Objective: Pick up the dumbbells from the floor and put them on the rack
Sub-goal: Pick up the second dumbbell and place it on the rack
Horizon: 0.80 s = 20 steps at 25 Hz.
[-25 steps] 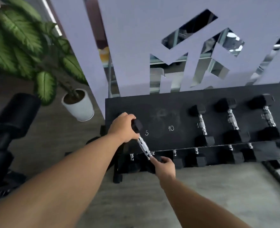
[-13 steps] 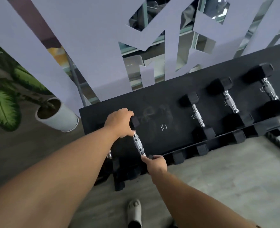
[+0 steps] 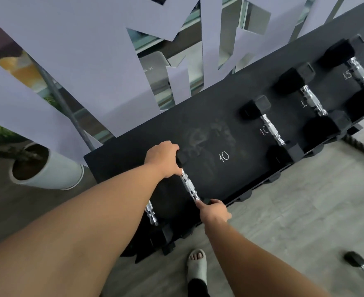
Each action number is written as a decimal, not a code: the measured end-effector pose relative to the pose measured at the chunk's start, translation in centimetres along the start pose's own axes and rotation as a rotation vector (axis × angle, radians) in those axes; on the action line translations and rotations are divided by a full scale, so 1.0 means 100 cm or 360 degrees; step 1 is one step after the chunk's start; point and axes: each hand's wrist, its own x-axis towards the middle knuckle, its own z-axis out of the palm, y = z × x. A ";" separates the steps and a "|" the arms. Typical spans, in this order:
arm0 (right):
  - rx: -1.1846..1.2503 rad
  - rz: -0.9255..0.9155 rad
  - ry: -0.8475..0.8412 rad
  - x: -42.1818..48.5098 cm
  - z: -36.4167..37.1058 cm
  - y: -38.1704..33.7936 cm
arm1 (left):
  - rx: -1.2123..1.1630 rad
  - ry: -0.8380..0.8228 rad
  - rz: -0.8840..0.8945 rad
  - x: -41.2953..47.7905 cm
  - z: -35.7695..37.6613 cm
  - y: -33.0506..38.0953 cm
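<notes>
Head view first, and the biggest change is ours: we have leaned in over the rack (image 3: 198, 129), so the potted plant (image 3: 46, 170) has slid to the left edge and our sandalled foot (image 3: 197, 264) now shows below. The rack's sloped black top shelf fills the middle, with chalked weight marks, a "10" on the bare stretch beside our hands. Behind it stands a pale lilac cut-out panel (image 3: 91, 50) with glass or mirror showing through the gaps; under us the floor (image 3: 294, 211) is grey wood-look plank, and a thick rope (image 3: 361, 146) trails off by the rack's right end.

Three hex dumbbells (image 3: 271, 129) already lie across the right half of the shelf. The dumbbell we are placing (image 3: 188, 185) sits near the shelf's left end, hardly shifted over the last second, handle running from back edge to front lip. Our left hand (image 3: 164, 161) is closed over its far head; our right hand (image 3: 214, 211) grips the near head at the front lip. We judge it is down or nearly so, and only needs releasing.

Another chrome handle (image 3: 151, 213) shows on the lower tier, partly behind our left forearm. One more dumbbell (image 3: 361, 269) lies on the floor at the lower right corner, so the task is not finished.
</notes>
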 end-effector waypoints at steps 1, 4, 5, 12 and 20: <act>0.0006 0.0048 0.0049 0.001 0.005 -0.001 | 0.0000 -0.0009 0.0018 0.005 0.005 -0.002; 0.0090 0.0138 0.0228 0.003 0.019 0.000 | 0.0012 -0.0004 0.0063 0.015 0.023 -0.008; 0.0119 0.0142 0.0274 0.003 0.022 0.001 | -0.0002 0.0002 0.0070 0.017 0.029 -0.010; -0.0008 -0.0124 0.0379 0.005 0.015 0.011 | -0.0189 -0.0059 0.0177 0.030 0.030 -0.036; -0.0607 -0.0722 0.0203 -0.029 -0.021 -0.055 | -0.0186 -0.0161 0.0140 0.017 -0.027 -0.047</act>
